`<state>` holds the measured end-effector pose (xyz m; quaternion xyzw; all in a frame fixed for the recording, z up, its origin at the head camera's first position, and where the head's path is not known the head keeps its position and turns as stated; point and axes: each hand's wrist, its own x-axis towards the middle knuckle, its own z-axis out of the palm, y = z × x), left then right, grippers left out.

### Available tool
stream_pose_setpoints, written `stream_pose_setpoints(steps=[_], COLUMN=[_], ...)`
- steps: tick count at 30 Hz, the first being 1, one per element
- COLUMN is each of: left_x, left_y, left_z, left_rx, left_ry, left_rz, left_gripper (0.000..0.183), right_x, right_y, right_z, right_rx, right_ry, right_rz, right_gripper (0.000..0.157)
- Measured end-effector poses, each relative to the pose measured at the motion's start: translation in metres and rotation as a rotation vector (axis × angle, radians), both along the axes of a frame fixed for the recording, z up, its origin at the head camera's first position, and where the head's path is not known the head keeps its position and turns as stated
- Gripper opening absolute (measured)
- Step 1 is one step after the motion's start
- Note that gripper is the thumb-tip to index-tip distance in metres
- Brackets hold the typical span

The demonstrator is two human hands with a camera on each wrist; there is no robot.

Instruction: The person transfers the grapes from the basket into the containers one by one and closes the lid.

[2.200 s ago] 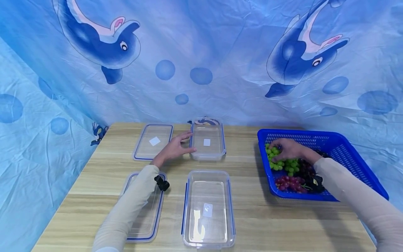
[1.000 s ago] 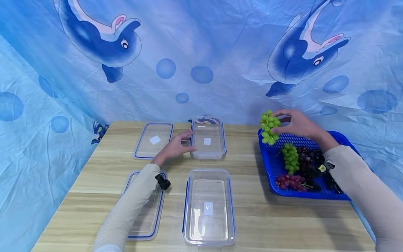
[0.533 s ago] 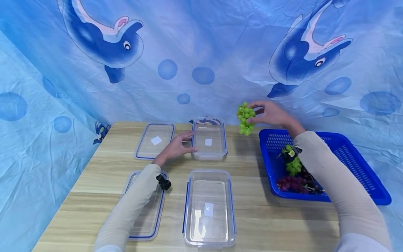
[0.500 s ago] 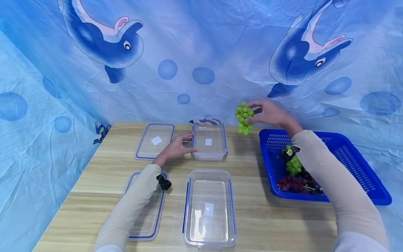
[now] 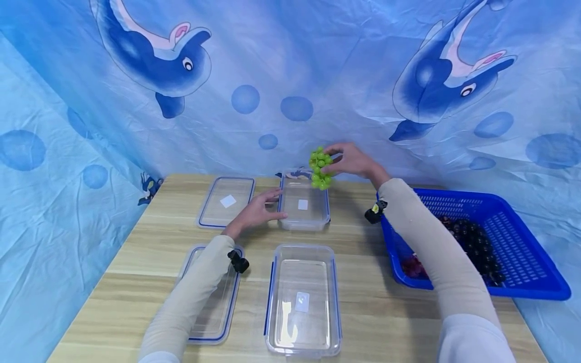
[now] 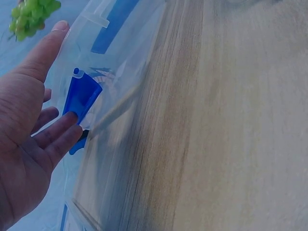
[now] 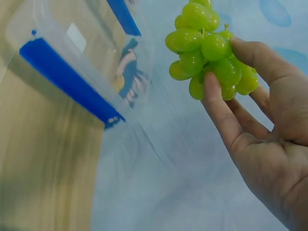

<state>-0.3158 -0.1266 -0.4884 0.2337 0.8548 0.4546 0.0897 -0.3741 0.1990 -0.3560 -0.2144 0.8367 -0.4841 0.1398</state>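
My right hand [image 5: 351, 161] pinches a bunch of green grapes [image 5: 320, 169] between thumb and fingers, above the far right corner of the back clear container [image 5: 305, 217]. In the right wrist view the bunch of green grapes [image 7: 207, 53] hangs in front of the fingertips, with the blue-clipped container [image 7: 72, 82] to its left. My left hand [image 5: 258, 212] rests against the left side of that back container, thumb and fingers spread. The left wrist view shows the left hand [image 6: 29, 125] with straight fingers by the container's blue clip [image 6: 83, 96].
A blue basket [image 5: 535, 257] at the right holds dark grapes [image 5: 476, 247] and red grapes [image 5: 412, 266]. A larger clear container [image 5: 301, 272] stands in front. One lid [image 5: 227, 214] lies at the back left, another [image 5: 218, 307] partly under the left forearm.
My right hand took the green grapes out of the basket, lifted them and carried them left to above the back container. The left hand has stayed at that container.
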Motion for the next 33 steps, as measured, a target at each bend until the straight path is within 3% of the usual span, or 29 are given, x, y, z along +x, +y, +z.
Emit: stream_pose_setpoints(steps=[8, 16, 24, 28, 33], left_x=[-0.001, -0.002, -0.002, -0.003, -0.003], left_y=[-0.002, -0.002, -0.004, -0.002, 0.000], left_z=[-0.001, 0.000, 0.002, 0.002, 0.003], left_rx=[-0.018, -0.013, -0.006, 0.000, -0.001], left_ry=[0.010, 0.012, -0.013, -0.018, -0.022], left_rz=[-0.003, -0.020, 0.000, -0.016, -0.022], left_gripper=[0.088, 0.085, 0.085, 0.084, 0.086], right_x=[-0.011, -0.021, -0.021, -0.020, -0.019], right_y=[-0.033, -0.062, -0.083, -0.088, -0.090], right_z=[-0.025, -0.049, -0.064, -0.071, -0.080], right_rx=[-0.016, 0.088, 0.133, 0.149, 0.125], right_ry=[-0.043, 0.008, -0.123, -0.136, -0.157], right_rz=[-0.032, -0.045, -0.119, -0.173, -0.171], right_gripper=[0.056, 0.057, 0.064, 0.065, 0.065])
